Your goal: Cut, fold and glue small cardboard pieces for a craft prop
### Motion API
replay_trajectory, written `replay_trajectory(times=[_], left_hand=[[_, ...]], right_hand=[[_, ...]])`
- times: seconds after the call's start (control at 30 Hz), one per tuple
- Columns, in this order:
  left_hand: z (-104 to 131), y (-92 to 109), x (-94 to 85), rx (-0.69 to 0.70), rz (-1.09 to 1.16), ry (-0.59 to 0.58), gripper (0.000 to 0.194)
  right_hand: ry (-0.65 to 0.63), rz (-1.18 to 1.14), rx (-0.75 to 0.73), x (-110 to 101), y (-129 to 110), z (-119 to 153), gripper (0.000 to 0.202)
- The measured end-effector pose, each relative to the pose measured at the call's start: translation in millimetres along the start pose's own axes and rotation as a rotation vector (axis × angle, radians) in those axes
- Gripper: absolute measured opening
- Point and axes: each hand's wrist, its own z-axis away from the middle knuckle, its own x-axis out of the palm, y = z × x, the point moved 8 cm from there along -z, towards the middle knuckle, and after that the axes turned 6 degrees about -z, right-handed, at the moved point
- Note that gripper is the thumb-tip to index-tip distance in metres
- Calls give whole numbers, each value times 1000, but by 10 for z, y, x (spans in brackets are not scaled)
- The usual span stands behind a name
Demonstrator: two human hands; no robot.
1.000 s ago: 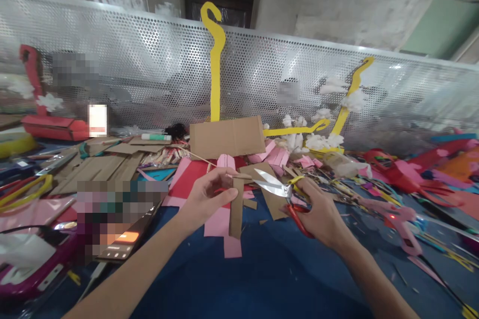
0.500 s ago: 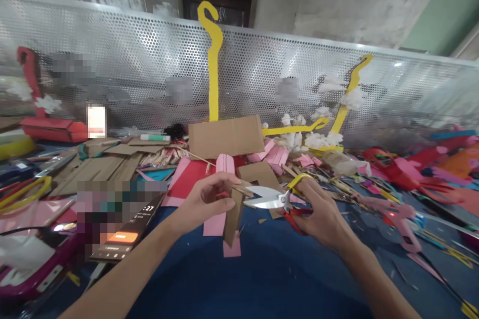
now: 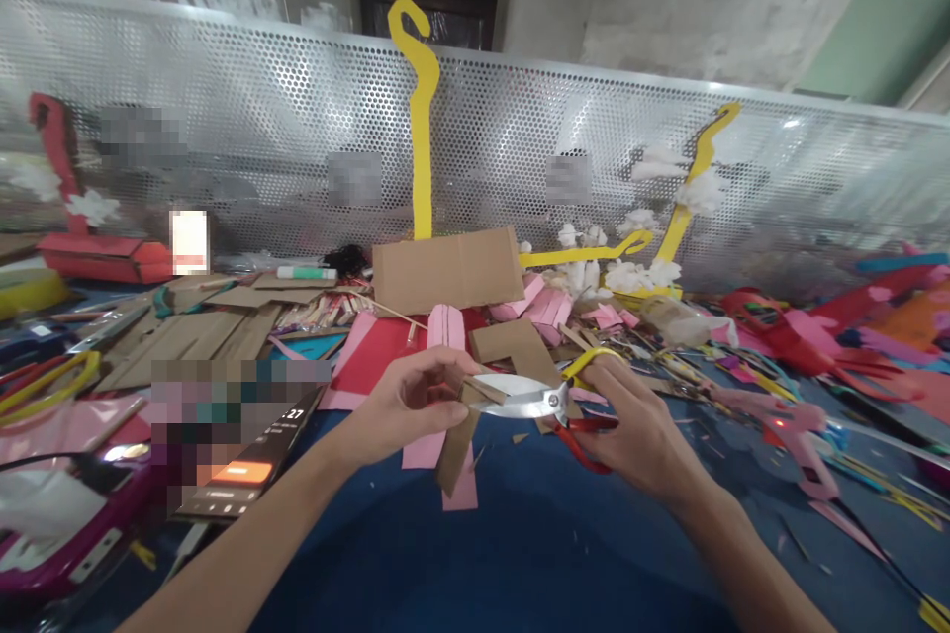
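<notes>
My left hand (image 3: 427, 398) pinches a narrow strip of brown cardboard (image 3: 457, 455), which hangs tilted below my fingers. In my right hand (image 3: 627, 415) is a pair of scissors (image 3: 530, 399) with one yellow and one red handle. Their blades point left and lie at the top end of the cardboard strip, close to my left fingertips. Whether the blades have cut through cannot be seen. Beneath the strip, pink paper pieces (image 3: 425, 452) lie on the blue table surface (image 3: 386, 554).
A cardboard piece (image 3: 445, 269) with a yellow hook shape (image 3: 421, 158) stands behind my hands. To the right lies a pink glue gun (image 3: 798, 435) with its cord. On the left are a phone (image 3: 248, 465), a purple device (image 3: 66, 534) and cardboard sheets (image 3: 200, 341).
The scissor blades have moved left onto the cardboard strip and closed together. The strip's lower end has swung slightly left. My left hand has barely moved.
</notes>
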Motion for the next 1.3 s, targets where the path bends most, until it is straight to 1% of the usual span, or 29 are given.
replay_trajectory(times=[0.2,0.37,0.5,0.7,0.83,1.1,1.2,1.3], left_hand=[[1,-26,7,24,59,-44,28],[12,-27,0,13,61,-57,27],[13,-44,1,9,41,-64,28],[11,-42,-2,17,55,-75,29],[8,-24,0,26,42,-85,28],[-12,-45,3,-4,57,-102,28],[-16,-63,2,-11,62,-101,26],[-12,-80,-17,-8,67,-75,27]], right_hand=[[47,-15,-66,-11,-40,6,17],[63,-4,-98,-45,-70,11,10],[47,22,-83,-58,-73,16,6],[36,55,-75,-63,-67,21,10],[34,49,-73,-64,-45,28,8],[34,21,-82,-90,-46,45,13],[36,21,-54,-87,-17,57,17],[62,40,18,-84,59,61,12]])
